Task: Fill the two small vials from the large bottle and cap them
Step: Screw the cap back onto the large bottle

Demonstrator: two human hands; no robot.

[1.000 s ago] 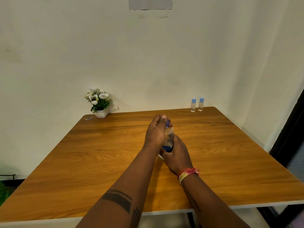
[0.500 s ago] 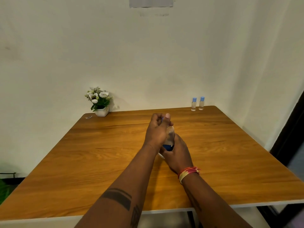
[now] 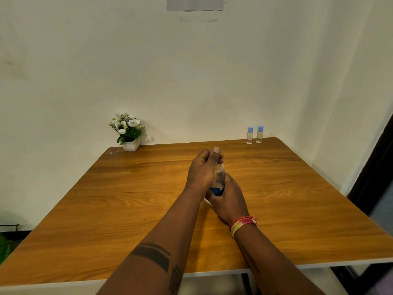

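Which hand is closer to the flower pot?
Left. The left hand, gripping the top of the large bottle, sits on the flower pot side; the right hand holds the bottle's body, nearer the person.

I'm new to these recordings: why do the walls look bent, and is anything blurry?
Head view: the wide lens bows the right wall and table edges; soft, even light; the vials are small but clear; the bottle is mostly hidden by hands.

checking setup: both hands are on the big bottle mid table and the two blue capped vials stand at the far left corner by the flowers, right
Not quite. The head view shows the two vials at the far right corner; the flower pot is far left. Both the left hand and right hand do hold the large bottle.
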